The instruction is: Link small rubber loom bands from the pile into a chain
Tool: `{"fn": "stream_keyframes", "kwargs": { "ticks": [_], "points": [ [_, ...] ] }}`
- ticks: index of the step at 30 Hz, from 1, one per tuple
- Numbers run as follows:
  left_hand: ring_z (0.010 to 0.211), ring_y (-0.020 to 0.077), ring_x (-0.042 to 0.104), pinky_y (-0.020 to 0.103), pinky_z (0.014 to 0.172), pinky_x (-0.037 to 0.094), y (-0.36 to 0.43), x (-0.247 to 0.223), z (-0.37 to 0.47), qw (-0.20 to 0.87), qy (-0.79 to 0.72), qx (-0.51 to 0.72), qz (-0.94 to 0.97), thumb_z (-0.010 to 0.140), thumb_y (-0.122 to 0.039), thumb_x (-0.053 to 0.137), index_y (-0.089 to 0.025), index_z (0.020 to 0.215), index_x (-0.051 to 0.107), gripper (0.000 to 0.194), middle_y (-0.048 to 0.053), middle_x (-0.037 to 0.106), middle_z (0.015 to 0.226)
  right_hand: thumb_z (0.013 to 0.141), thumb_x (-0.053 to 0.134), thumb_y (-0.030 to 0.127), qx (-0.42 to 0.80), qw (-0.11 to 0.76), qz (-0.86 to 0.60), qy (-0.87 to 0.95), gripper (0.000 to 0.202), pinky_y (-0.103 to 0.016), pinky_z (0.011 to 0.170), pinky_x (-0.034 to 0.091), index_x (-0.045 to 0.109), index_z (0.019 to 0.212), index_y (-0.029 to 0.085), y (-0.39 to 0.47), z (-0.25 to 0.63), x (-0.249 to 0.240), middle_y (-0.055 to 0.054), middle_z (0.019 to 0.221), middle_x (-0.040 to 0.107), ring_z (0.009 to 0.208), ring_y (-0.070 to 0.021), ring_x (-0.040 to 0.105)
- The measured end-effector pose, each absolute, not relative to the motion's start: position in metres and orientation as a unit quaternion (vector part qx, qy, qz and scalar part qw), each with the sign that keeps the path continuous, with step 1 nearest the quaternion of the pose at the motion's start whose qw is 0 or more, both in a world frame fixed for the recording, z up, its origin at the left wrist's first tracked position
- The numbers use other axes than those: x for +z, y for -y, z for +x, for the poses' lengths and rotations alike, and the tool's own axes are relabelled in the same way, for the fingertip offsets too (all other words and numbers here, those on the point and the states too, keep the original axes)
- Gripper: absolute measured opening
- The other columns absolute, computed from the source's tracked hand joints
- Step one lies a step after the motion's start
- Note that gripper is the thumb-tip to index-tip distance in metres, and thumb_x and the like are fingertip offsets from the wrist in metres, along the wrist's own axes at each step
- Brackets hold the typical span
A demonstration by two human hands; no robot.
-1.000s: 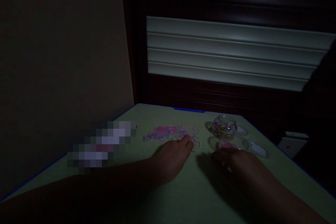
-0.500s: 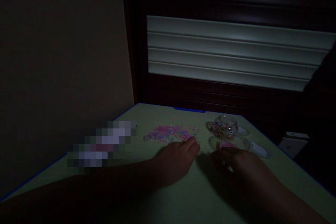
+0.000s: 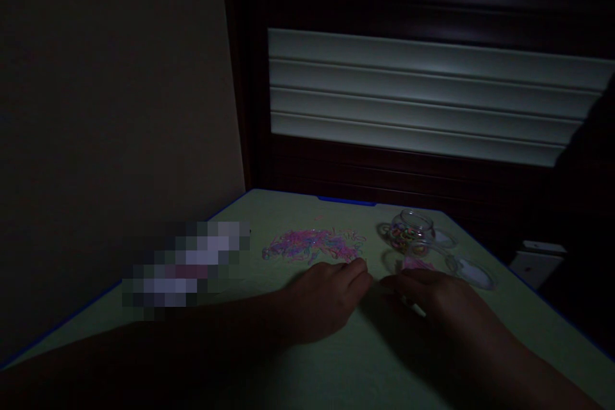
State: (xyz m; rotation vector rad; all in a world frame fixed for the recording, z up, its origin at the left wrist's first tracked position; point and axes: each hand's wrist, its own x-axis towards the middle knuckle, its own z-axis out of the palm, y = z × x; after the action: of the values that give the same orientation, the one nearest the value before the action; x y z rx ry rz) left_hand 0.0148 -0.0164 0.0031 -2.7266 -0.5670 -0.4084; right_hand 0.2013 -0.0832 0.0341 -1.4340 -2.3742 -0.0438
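A spread-out pile of small pink, purple and blue bands [image 3: 307, 245] lies on the pale green table. Just in front of the pile's right end is my left hand [image 3: 336, 291], its fingers pressed together; whatever they hold is too small and dark to make out. To its right, my right hand [image 3: 427, 295] is closed too, fingertips pinched, their contents hidden. Beyond my right hand lies an open clear container [image 3: 423, 256] with pink bands in it. Behind that stands a round clear jar [image 3: 412, 227] partly filled with multicoloured bands.
The pale green table [image 3: 307, 371] has a blue edge. Clear lids [image 3: 473, 273] lie at the right. A pixelated object [image 3: 192, 262] lies at the left. Beyond the right edge is a white device [image 3: 535, 264]. A wall and dark slatted panel stand behind.
My left hand has moved slightly right and nearer to me, uncovering more of the pile's right end. The fingertips of my right hand have shifted a little left, so the hands are closer together.
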Motion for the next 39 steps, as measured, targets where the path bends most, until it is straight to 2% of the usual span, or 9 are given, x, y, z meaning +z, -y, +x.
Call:
{"fn": "stream_keyframes", "kwargs": {
  "ticks": [11,28,33,39],
  "points": [
    [0.066,0.0133,0.049,0.025,0.049,0.042,0.018,0.007,0.015,0.171,0.177,-0.135,-0.96,0.084,-0.01,0.037,-0.015,0.094,0.044,0.013,0.004,0.049,0.09,0.075,0.047,0.006,-0.045,0.16,-0.496,0.852,0.016,-0.021,0.056,0.035,0.056,0.069,0.018,0.086,0.203,0.036,0.0,0.069,0.059,0.062,-0.0106,0.054],
    [0.065,0.0129,0.048,0.025,0.05,0.043,0.018,0.008,0.015,0.171,0.165,-0.129,-0.963,0.086,-0.013,0.035,-0.016,0.091,0.043,0.01,0.003,0.048,0.088,0.076,0.044,0.004,-0.059,0.122,-0.517,0.845,0.02,-0.022,0.053,0.033,0.058,0.074,0.018,0.085,0.198,0.039,-0.001,0.067,0.059,0.058,-0.0121,0.054],
    [0.065,0.0128,0.049,0.025,0.051,0.044,0.018,0.008,0.015,0.173,0.168,-0.129,-0.962,0.085,-0.013,0.035,-0.016,0.091,0.043,0.01,0.003,0.048,0.088,0.073,0.044,0.003,-0.046,0.136,-0.522,0.841,0.02,-0.022,0.058,0.035,0.058,0.074,0.017,0.089,0.197,0.043,-0.001,0.069,0.059,0.063,-0.0125,0.055],
    [0.065,0.0132,0.049,0.025,0.051,0.043,0.017,0.008,0.014,0.167,0.171,-0.129,-0.962,0.085,-0.013,0.036,-0.016,0.091,0.044,0.01,0.003,0.048,0.088,0.075,0.046,0.005,-0.055,0.158,-0.521,0.837,0.019,-0.021,0.057,0.034,0.058,0.074,0.019,0.087,0.2,0.037,0.0,0.068,0.058,0.061,-0.0114,0.053]
  ]
}}
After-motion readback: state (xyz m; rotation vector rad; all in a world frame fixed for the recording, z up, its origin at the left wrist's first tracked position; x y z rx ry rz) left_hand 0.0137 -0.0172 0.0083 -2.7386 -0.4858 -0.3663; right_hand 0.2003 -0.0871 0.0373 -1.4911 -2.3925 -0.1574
